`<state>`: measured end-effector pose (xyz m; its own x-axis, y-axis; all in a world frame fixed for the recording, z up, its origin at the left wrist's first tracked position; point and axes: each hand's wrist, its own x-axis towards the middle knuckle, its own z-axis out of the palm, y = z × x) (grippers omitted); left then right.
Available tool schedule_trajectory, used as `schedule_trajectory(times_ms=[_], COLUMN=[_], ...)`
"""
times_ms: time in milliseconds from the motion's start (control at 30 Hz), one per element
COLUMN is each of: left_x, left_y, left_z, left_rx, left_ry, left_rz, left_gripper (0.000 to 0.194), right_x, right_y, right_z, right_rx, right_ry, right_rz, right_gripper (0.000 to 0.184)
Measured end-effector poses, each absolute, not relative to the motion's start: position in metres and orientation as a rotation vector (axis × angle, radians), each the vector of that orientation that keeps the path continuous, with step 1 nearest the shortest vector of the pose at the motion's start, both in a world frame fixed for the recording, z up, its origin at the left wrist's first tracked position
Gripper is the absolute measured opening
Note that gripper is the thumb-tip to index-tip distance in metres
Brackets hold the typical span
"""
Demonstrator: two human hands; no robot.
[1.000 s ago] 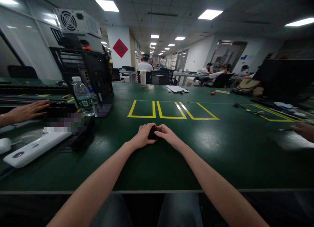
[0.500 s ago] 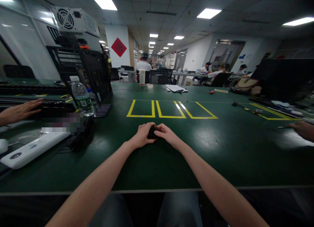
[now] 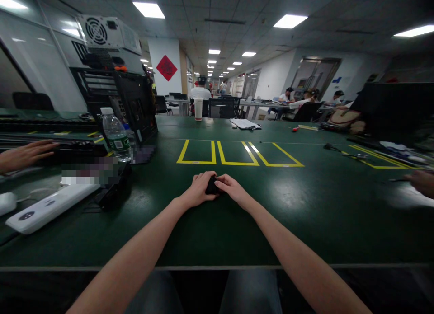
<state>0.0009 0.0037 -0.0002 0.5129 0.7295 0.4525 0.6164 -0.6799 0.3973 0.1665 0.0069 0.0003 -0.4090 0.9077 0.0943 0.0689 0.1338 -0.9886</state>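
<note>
Your left hand [image 3: 200, 189] holds a small black object [image 3: 211, 185] between thumb and fingers, and your right hand [image 3: 232, 189] touches its other side with the fingertips, so both hands have a narrow grip. The object (I cannot tell what it is, the fingers cover much of it) is at the table [image 3: 224, 232], just nearer to you than the yellow tape outlines [image 3: 239, 163]. To your left there are a water bottle [image 3: 117, 138] and a white power strip [image 3: 54, 208]. A white cup [image 3: 198, 110] and a clipboard [image 3: 246, 124] are at the far side of the table.
</note>
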Motion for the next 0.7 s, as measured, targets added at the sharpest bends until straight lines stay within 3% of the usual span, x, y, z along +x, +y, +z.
schedule_trajectory(times_ms=[700], left_x=[0.0005], left_y=[0.0022], left_z=[0.0019], left_rx=[2.545], left_ry=[1.159], left_rz=[0.884], left_gripper=[0.056], right_x=[0.1706], right_y=[0.0027], right_z=[0.0061], right_rx=[-0.830], right_ry=[-1.642], right_rz=[1.436], right_gripper=[0.028])
